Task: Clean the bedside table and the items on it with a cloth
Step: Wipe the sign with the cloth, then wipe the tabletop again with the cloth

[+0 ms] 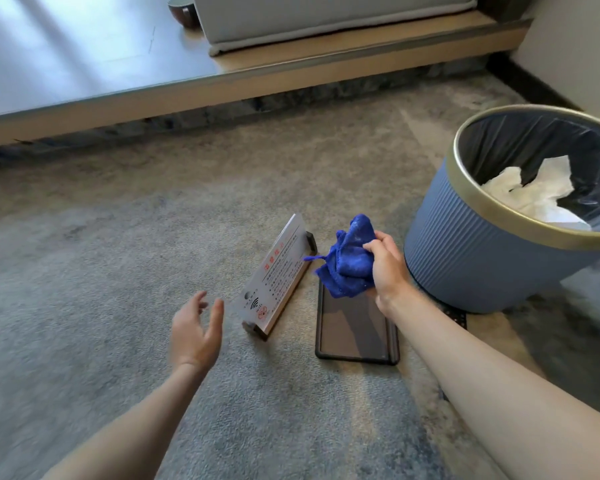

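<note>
Right hand [385,268]: centre right of the frame, fingers closed around a bunched blue cloth [349,261], held in the air just above the tray.
Left hand [196,332]: lower centre, fingers spread and empty, palm turned toward the sign, near it but not touching.
Sign [278,275]: centre of the frame, a tilted card on a dark base, standing on the carpet [101,271].
Tray [355,327]: dark, flat, on the carpet just right of the sign, its upper end hidden behind the cloth.
Bin [471,251]: right edge, blue, lined, white paper inside.
Desk [84,57]: upper left, a low dark top, a cup [182,8] at its far edge.
Step in hand: probably wiping the items taken off the desk, the sign next.
Next move calls for: the left hand to steady or lift the sign while the cloth passes over its face.
</note>
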